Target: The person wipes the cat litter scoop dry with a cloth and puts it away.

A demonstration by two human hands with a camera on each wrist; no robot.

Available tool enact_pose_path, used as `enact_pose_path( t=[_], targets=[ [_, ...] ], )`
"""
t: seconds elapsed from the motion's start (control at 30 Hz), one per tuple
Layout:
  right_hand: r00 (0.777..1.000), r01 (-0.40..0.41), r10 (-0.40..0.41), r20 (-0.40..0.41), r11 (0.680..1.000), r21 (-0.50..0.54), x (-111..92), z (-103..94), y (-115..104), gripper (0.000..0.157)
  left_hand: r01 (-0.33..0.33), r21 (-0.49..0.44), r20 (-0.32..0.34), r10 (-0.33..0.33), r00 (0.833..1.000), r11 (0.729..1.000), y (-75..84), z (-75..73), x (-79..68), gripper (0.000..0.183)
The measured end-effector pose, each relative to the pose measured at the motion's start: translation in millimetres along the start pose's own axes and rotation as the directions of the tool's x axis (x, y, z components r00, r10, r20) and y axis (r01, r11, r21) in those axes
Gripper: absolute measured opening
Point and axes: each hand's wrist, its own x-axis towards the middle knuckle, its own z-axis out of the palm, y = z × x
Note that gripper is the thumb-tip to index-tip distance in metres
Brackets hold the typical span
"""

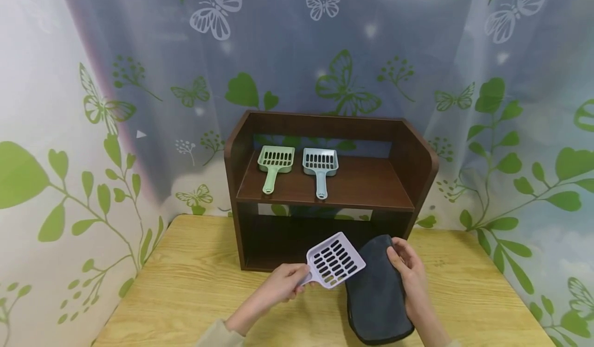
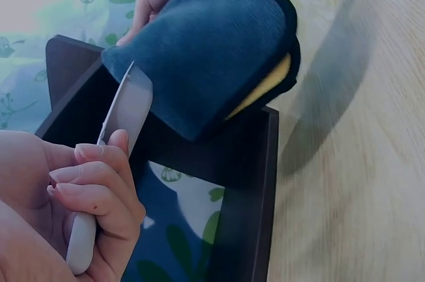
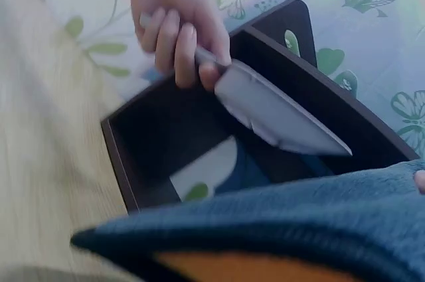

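My left hand grips the handle of a lilac slotted litter scoop, its scoop end pointing right and up. In the left wrist view the fingers curl round the scoop's handle. A folded dark blue-grey cloth with black edging is held in my right hand, thumb on top at its upper right edge. Yellow-orange lining shows between the cloth's folds. In the head view the scoop's far corner overlaps the cloth's left edge; whether they touch I cannot tell.
A dark brown two-tier shelf stands on the wooden table. On its upper board lie a green litter scoop and a light blue one, handles toward me. Behind hangs a curtain with butterflies and leaves.
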Motion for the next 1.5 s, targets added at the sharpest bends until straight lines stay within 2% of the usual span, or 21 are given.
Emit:
enact_pose_path(
  t=[0.1,0.17,0.27,0.37,0.43,0.53,0.67,0.8,0.97,1.1,1.17,1.27,1.37,1.5],
  targets=[
    [0.999,0.029,-0.033,-0.036,0.992,-0.122,1,-7.4,-1,0.017,0.002,-0.006,0.016,-0.002,1.000,1.000,4.5,0.0,0.0,0.037],
    [0.997,0.048,-0.060,-0.050,0.976,-0.213,1,-12.6,-1,0.023,0.002,-0.007,0.024,-0.002,1.000,1.000,8.3,0.0,0.2,0.037],
    [0.994,0.073,-0.096,-0.058,0.946,-0.317,1,-21.2,2,0.029,-0.004,-0.008,0.033,0.004,0.999,1.000,13.8,0.7,0.6,0.038],
    [0.987,0.114,-0.149,-0.060,0.913,-0.393,1,-30.2,5,0.028,-0.012,-0.012,0.041,0.012,0.999,1.000,19.5,2.0,1.8,0.039],
    [0.976,0.160,-0.210,-0.059,0.873,-0.460,1,-36.5,7,0.025,-0.015,-0.009,0.045,0.015,0.999,1.000,23.2,3.4,3.1,0.040],
    [0.940,0.253,-0.340,-0.044,0.775,-0.579,1,-45.4,9,0.019,-0.019,-0.015,0.056,0.019,0.998,1.000,31.4,6.0,5.8,0.041],
    [0.858,0.386,-0.514,0.014,0.627,-0.677,2,-56.1,10,0.019,-0.038,-0.030,0.077,0.040,0.996,0.999,46.4,9.0,9.9,0.041],
    [0.785,0.484,-0.611,0.104,0.500,-0.719,2,-67.9,9,0.026,-0.056,-0.047,0.086,0.060,0.995,0.997,63.3,12.9,15.1,0.040],
    [0.746,0.477,-0.646,0.162,0.349,-0.806,2,-82.1,10,0.032,-0.078,-0.067,0.080,0.083,0.993,0.995,83.5,20.5,23.5,0.039],
    [0.716,0.480,-0.667,0.208,0.253,-0.840,1,-89.5,10,0.035,-0.106,-0.077,0.068,0.111,0.991,0.991,99.8,25.5,30.7,0.032],
    [0.701,0.499,-0.672,0.239,0.222,-0.838,1,-91.4,12,0.036,-0.117,-0.086,0.051,0.122,0.991,0.989,108.8,27.4,35.1,0.028],
    [0.690,0.522,-0.669,0.275,0.198,-0.829,0,-92.1,18,0.037,-0.132,-0.118,0.018,0.135,0.991,0.984,124.2,29.9,44.1,0.025],
    [0.702,0.528,-0.650,0.292,0.199,-0.826,0,-91.0,25,0.038,-0.132,-0.151,-0.007,0.132,0.991,0.980,139.5,31.2,56.3,0.026],
    [0.713,0.540,-0.615,0.336,0.177,-0.823,-3,-89.8,35,0.040,-0.115,-0.194,-0.023,0.112,0.993,0.974,156.5,32.2,75.6,0.030]
  ],
)
